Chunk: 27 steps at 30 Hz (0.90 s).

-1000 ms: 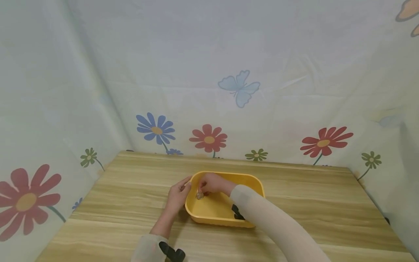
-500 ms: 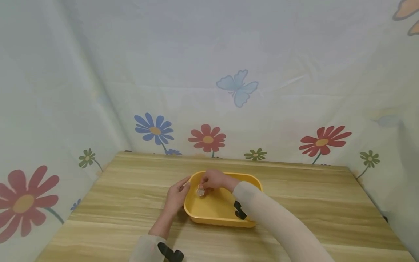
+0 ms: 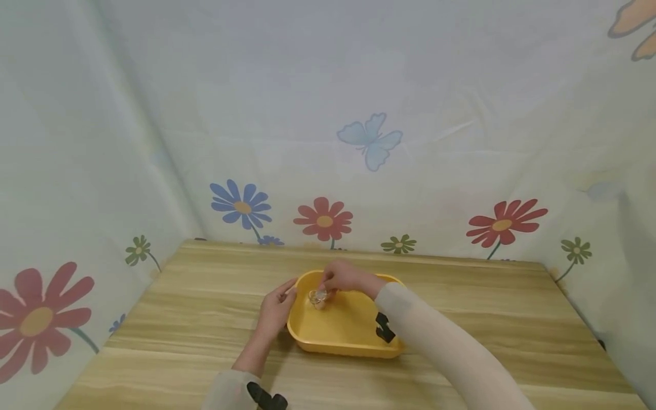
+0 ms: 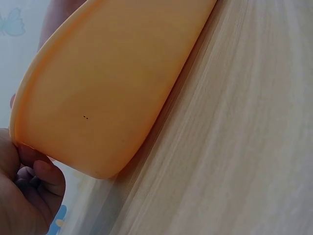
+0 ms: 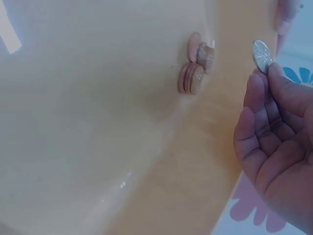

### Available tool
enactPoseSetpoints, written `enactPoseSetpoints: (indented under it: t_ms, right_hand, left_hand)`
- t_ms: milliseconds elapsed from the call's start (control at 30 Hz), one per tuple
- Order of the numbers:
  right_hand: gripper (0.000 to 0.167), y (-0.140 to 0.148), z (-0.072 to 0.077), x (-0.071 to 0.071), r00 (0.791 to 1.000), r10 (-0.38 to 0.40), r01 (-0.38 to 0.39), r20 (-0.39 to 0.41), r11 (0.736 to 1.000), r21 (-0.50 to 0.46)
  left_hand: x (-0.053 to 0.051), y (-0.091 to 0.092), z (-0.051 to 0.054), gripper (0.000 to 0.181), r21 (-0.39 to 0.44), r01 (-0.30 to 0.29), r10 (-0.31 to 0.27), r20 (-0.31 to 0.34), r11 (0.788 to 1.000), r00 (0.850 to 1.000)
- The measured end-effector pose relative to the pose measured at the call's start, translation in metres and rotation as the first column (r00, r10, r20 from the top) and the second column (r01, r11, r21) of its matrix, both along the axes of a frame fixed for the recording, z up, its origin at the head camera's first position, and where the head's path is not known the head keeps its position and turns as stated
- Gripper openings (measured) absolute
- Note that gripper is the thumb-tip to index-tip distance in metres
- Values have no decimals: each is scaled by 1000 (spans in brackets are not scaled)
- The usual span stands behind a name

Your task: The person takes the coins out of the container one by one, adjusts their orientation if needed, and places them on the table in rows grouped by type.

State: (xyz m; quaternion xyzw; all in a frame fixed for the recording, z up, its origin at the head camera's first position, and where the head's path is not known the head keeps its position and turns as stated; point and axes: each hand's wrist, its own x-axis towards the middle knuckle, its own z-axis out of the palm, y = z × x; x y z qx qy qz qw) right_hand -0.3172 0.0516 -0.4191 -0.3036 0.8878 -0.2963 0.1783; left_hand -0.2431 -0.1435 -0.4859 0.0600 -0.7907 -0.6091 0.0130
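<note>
A yellow plastic basin (image 3: 338, 348) stands on the wooden table. My left hand (image 3: 274, 313) grips its left end at the rim; in the left wrist view the fingers (image 4: 49, 178) curl against the outer wall. My right hand (image 3: 342, 275) is inside the basin's left half. Between thumb and fingertips it pinches a silvery coin (image 5: 262, 56), held tilted on edge. Near the basin's left end lies a small group of coins (image 5: 191, 77), some standing on edge side by side. In the head view those coins (image 3: 314, 299) are partly hidden behind the held one.
The wooden table (image 3: 205, 319) runs back to a pale curtain (image 3: 287, 114) printed with flowers and a butterfly. Black wrist cameras sit on both sleeves, the right one (image 3: 384, 328) over the basin's near right side.
My right hand has drawn slightly up and to the right with the coin, away from the basin's left end. More of the coin group shows. The left hand keeps its place on the rim.
</note>
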Motion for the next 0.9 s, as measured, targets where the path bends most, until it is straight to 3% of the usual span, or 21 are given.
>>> enactPoseSetpoints:
  t_ms: [500, 900]
  right_hand:
    - [18, 33, 26, 9, 990, -129, 131, 55, 991, -38]
    - [17, 66, 26, 19, 966, -228, 239, 122, 968, -81]
  left_hand:
    - [4, 0, 4, 42, -7, -2, 2, -15, 1000, 1000]
    - [2, 1, 3, 42, -19, 7, -7, -21, 1000, 1000]
